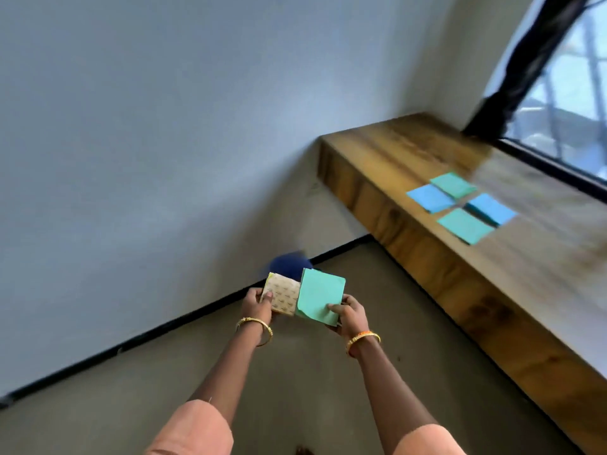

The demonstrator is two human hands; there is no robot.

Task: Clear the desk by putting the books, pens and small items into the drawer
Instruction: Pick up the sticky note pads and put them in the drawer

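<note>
My left hand (259,303) grips a cream patterned booklet (283,293) by its left edge. My right hand (348,313) holds a green notepad (320,295), thumb on its cover, overlapping the booklet's right side. Both are held over the floor, away from the wooden desk (410,152). On the desk lie several pads in a cluster: a green one (452,184), a blue one (430,198), another blue one (491,208) and a green one (464,225). No drawer is in view.
A blurred dark blue object (287,262) sits behind the held items near the wall's black skirting. A window (571,93) with a dark curtain (525,67) runs along the desk's far side. Grey floor (328,372) lies beneath my arms.
</note>
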